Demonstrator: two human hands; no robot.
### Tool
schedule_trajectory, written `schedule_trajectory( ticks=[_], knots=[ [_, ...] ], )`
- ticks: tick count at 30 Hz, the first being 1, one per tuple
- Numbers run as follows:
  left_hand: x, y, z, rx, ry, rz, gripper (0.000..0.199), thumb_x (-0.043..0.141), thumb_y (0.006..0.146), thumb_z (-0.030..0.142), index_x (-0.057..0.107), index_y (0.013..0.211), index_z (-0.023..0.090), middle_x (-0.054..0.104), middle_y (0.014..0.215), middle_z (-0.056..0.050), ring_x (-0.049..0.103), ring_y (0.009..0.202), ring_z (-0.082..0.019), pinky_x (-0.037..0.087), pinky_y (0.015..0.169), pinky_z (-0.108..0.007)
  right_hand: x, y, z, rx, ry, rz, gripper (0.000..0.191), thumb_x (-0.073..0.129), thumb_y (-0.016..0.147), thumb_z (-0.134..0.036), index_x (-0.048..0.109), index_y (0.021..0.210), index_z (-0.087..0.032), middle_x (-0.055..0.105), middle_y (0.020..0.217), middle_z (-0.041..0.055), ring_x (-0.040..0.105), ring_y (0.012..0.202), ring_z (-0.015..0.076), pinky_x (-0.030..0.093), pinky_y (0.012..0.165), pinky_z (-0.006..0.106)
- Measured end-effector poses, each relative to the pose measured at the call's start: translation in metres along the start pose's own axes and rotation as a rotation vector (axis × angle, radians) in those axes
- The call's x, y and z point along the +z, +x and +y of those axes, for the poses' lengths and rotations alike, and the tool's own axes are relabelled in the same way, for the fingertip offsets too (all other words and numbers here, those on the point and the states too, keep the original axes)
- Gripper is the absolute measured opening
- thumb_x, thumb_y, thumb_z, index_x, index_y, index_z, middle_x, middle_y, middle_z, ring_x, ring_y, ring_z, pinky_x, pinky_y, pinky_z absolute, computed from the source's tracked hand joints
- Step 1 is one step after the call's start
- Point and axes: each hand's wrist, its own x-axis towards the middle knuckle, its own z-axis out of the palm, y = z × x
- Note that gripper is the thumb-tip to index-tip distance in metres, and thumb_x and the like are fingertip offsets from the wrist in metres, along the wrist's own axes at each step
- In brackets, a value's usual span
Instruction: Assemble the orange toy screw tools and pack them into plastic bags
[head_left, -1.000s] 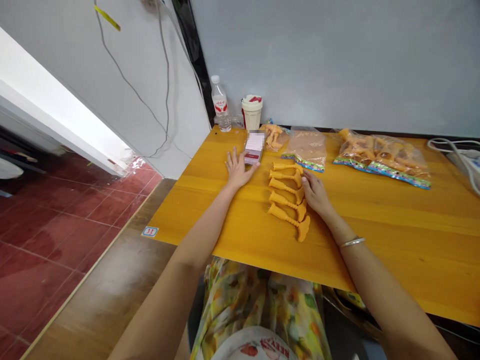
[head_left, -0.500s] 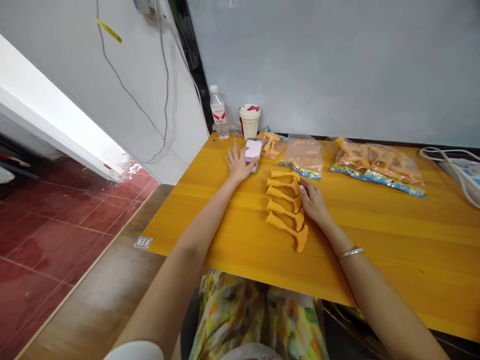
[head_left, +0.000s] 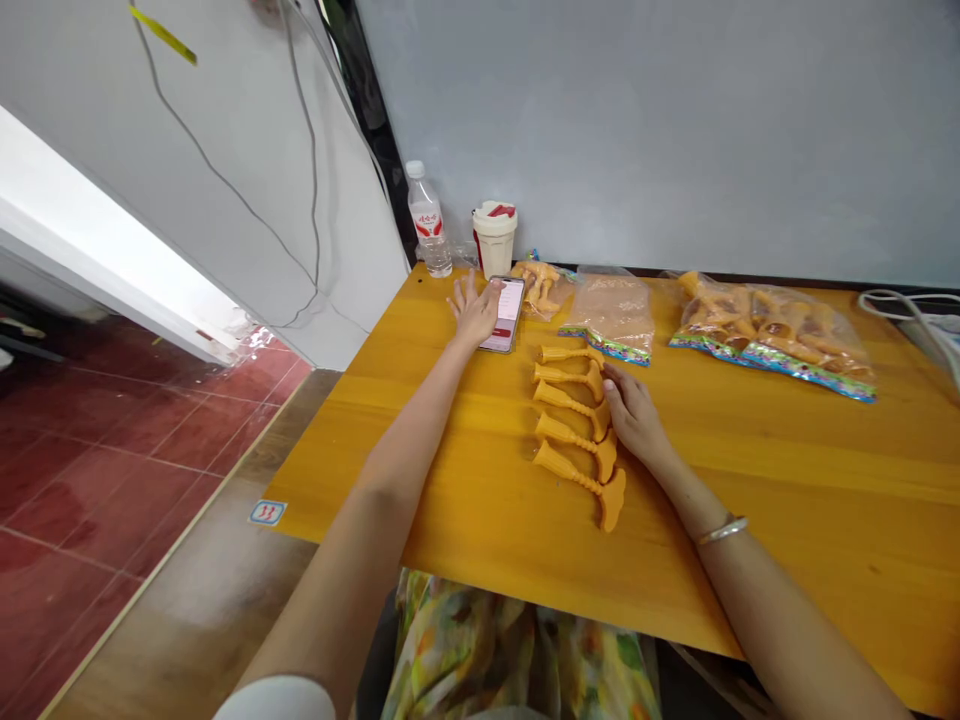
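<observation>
Head view: lower part of phone is now uncovered by thumb of left hand; fingers are spread, nothing gripped. Five orange hammer-like pieces remain lined on table, apparently touched by right hand; whether gripped, cannot be told.

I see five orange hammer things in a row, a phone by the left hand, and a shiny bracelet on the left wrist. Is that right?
Not quite: the head view shows the shiny bracelet on the right wrist. The five orange hammer things are in a row, and the phone is by the left hand.
</observation>
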Motion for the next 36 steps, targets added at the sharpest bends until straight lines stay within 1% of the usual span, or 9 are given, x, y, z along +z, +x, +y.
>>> schedule_trajectory(
  ticks=[4,12,16,23,25,27,30,33,36],
  knots=[
    [-0.0033,-0.0016,0.0012,-0.021,-0.011,0.010,0.060,0.014,0.100,0.063,0.063,0.130,0.045,0.018,0.167,0.013,0.002,0.158,-0.028,0.000,0.126,-0.054,-0.0001,-0.0001,-0.0007,0.015,-0.008,-0.001,0.072,0.030,0.095,-0.072,0.059,0.134,-0.019,0.064,0.134,0.0163,0.056,0.125,0.0315,0.040,0.111,0.057],
    [-0.0077,-0.0015,0.0020,-0.005,-0.030,0.009,0.064,0.015,0.100,0.062,0.073,0.112,0.039,0.024,0.166,0.014,0.005,0.158,-0.029,0.000,0.125,-0.055,-0.0016,0.0011,-0.0026,0.018,-0.019,-0.014,0.075,0.028,0.094,-0.074,0.059,0.133,-0.018,0.064,0.134,0.0170,0.056,0.125,0.0319,0.041,0.110,0.057],
    [-0.0079,-0.0015,0.0015,0.004,-0.039,0.003,0.066,0.014,0.100,0.062,0.075,0.107,0.035,0.025,0.166,0.011,0.006,0.157,-0.031,0.001,0.125,-0.059,-0.0017,0.0012,-0.0028,0.020,-0.009,-0.018,0.073,0.029,0.095,-0.073,0.059,0.133,-0.019,0.064,0.134,0.0166,0.055,0.126,0.0323,0.041,0.110,0.057],
    [-0.0073,-0.0023,-0.0013,0.015,-0.051,-0.015,0.070,0.013,0.101,0.063,0.074,0.105,0.028,0.023,0.167,0.010,0.004,0.157,-0.032,-0.005,0.125,-0.057,-0.0023,0.0015,-0.0028,0.011,-0.005,-0.022,0.071,0.030,0.095,-0.072,0.060,0.132,-0.019,0.065,0.133,0.0163,0.056,0.125,0.0327,0.041,0.110,0.057],
    [-0.0070,-0.0022,-0.0022,0.014,-0.036,-0.019,0.072,0.013,0.100,0.064,0.075,0.104,0.029,0.024,0.166,0.010,0.004,0.157,-0.032,-0.005,0.124,-0.059,-0.0027,0.0017,-0.0032,0.011,-0.011,-0.025,0.071,0.030,0.095,-0.072,0.060,0.132,-0.019,0.064,0.133,0.0167,0.056,0.125,0.0327,0.041,0.110,0.057],
    [-0.0069,-0.0018,-0.0028,0.002,-0.016,-0.023,0.071,0.013,0.099,0.065,0.076,0.106,0.033,0.024,0.166,0.012,0.004,0.157,-0.032,-0.004,0.124,-0.058,-0.0031,0.0019,-0.0039,0.008,-0.017,-0.030,0.072,0.029,0.096,-0.072,0.060,0.132,-0.018,0.064,0.134,0.0174,0.056,0.126,0.0327,0.041,0.110,0.057],
    [-0.0069,-0.0013,-0.0033,-0.010,-0.001,-0.037,0.068,0.013,0.098,0.067,0.073,0.115,0.039,0.023,0.166,0.013,0.003,0.157,-0.032,-0.002,0.125,-0.058,-0.0034,0.0020,-0.0048,0.001,-0.020,-0.040,0.071,0.029,0.096,-0.071,0.059,0.132,-0.017,0.064,0.134,0.0175,0.056,0.127,0.0322,0.041,0.110,0.057],
    [-0.0069,-0.0011,-0.0034,-0.010,0.005,-0.051,0.068,0.012,0.097,0.067,0.070,0.123,0.042,0.021,0.167,0.013,0.003,0.157,-0.032,-0.001,0.124,-0.058,-0.0030,0.0018,-0.0046,0.003,-0.019,-0.026,0.070,0.029,0.096,-0.070,0.060,0.131,-0.018,0.065,0.133,0.0171,0.056,0.126,0.0323,0.041,0.110,0.057],
    [-0.0076,-0.0012,-0.0032,0.000,0.003,-0.049,0.069,0.012,0.097,0.068,0.069,0.124,0.043,0.020,0.167,0.012,0.003,0.157,-0.032,-0.002,0.124,-0.058,-0.0024,0.0018,-0.0039,-0.001,-0.018,-0.020,0.070,0.030,0.096,-0.071,0.061,0.130,-0.018,0.065,0.133,0.0170,0.056,0.126,0.0322,0.041,0.110,0.057]
  ],
)
